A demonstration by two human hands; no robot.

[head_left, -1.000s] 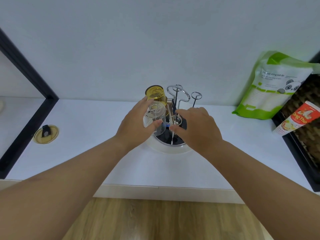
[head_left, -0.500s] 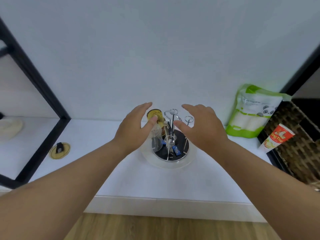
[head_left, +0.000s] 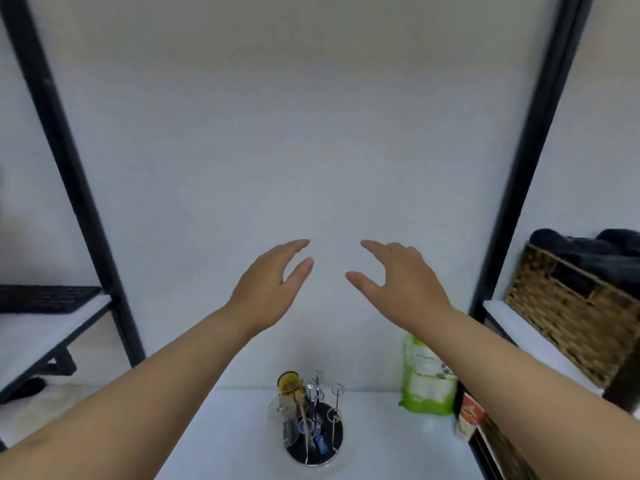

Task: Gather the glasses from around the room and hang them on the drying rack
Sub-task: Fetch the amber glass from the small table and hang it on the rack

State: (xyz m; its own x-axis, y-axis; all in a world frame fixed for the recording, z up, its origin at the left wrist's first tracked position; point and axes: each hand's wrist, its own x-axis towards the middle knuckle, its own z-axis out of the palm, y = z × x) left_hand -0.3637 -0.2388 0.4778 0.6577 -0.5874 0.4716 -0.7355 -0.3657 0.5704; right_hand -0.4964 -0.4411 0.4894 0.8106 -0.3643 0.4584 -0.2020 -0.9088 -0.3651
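The drying rack [head_left: 334,441] stands on the white counter at the bottom centre, a round dark base with thin metal prongs ending in loops. A clear glass [head_left: 282,420] hangs upside down on its left side, and an amber glass [head_left: 289,384] sits on a prong behind it. My left hand [head_left: 270,285] and my right hand [head_left: 398,278] are raised in front of the wall, well above the rack. Both have relaxed, spread fingers and hold nothing.
A green and white pouch [head_left: 424,379] leans against the wall right of the rack, with a red and white tube [head_left: 467,415] beside it. A woven basket [head_left: 575,313] sits on the right shelf. Black shelf posts [head_left: 69,188] frame both sides.
My left hand let go of the clear glass, which now hangs on the rack. Both hands lifted away and opened. The view tilted upward, so the rack dropped low in frame.
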